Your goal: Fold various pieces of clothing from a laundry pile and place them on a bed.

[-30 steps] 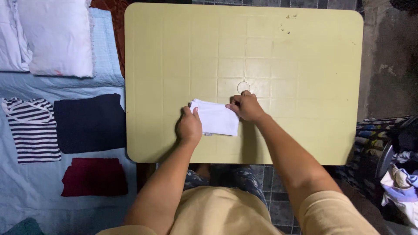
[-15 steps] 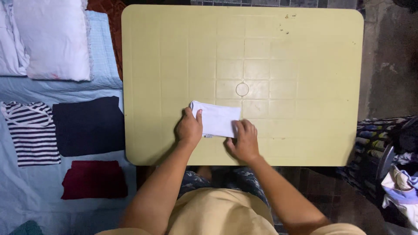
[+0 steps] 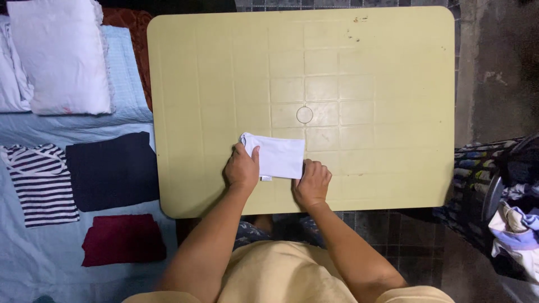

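Observation:
A small white folded garment (image 3: 276, 156) lies on the pale yellow plastic table (image 3: 365, 84), near its front edge. My left hand (image 3: 242, 168) rests on the garment's left end, thumb lying over the cloth. My right hand (image 3: 312, 182) presses at the garment's lower right corner, fingers curled against the tabletop. The cloth lies flat in a neat rectangle with a small tag showing at its lower edge.
To the left a bed with a light blue sheet (image 3: 33, 264) holds folded clothes: a striped top (image 3: 39, 182), a dark navy piece (image 3: 112, 171), a dark red piece (image 3: 123, 238). White pillows (image 3: 62, 56) lie above them. A pile of mixed clothes (image 3: 516, 224) sits at the right.
My right hand came down from the garment's upper right corner to its lower right corner. The garment now lies flatter and squarer. My left hand stayed on the left end.

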